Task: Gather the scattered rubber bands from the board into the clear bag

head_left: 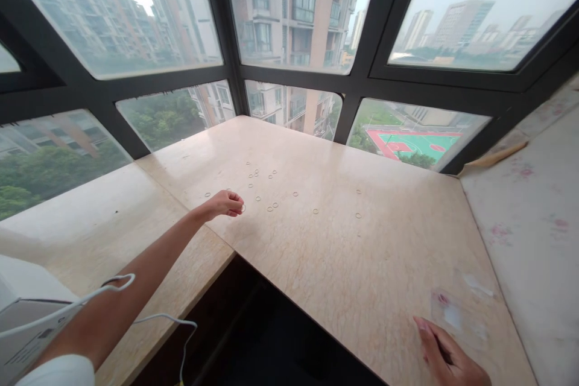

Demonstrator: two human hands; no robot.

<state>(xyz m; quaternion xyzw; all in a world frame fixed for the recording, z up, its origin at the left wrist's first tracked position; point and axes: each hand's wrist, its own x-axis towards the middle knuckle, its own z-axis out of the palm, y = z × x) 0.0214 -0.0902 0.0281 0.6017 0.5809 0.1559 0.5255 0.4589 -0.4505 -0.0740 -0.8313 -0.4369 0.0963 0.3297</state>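
Observation:
My left hand point(227, 204) is stretched over the pale stone-patterned sill point(389, 277), its fingertips pinched on a small thin ring point(243, 208). Several similar rings lie scattered around it, among them a ring point(258, 198) just to its right, a ring point(295, 194) farther right and a ring point(358, 215) farthest out. At the lower right, my right hand point(450, 354) is closed, thumb against the fingers; whatever it may hold is hidden. Beside it lies a clear plastic bag point(456, 313) with a small red mark.
A white box point(34, 319) and a white cable point(167, 316) are at the lower left. The sill's front edge drops to a dark gap point(266, 325). Dark window frames point(289, 76) border the back, and a floral-papered wall point(538, 223) stands on the right.

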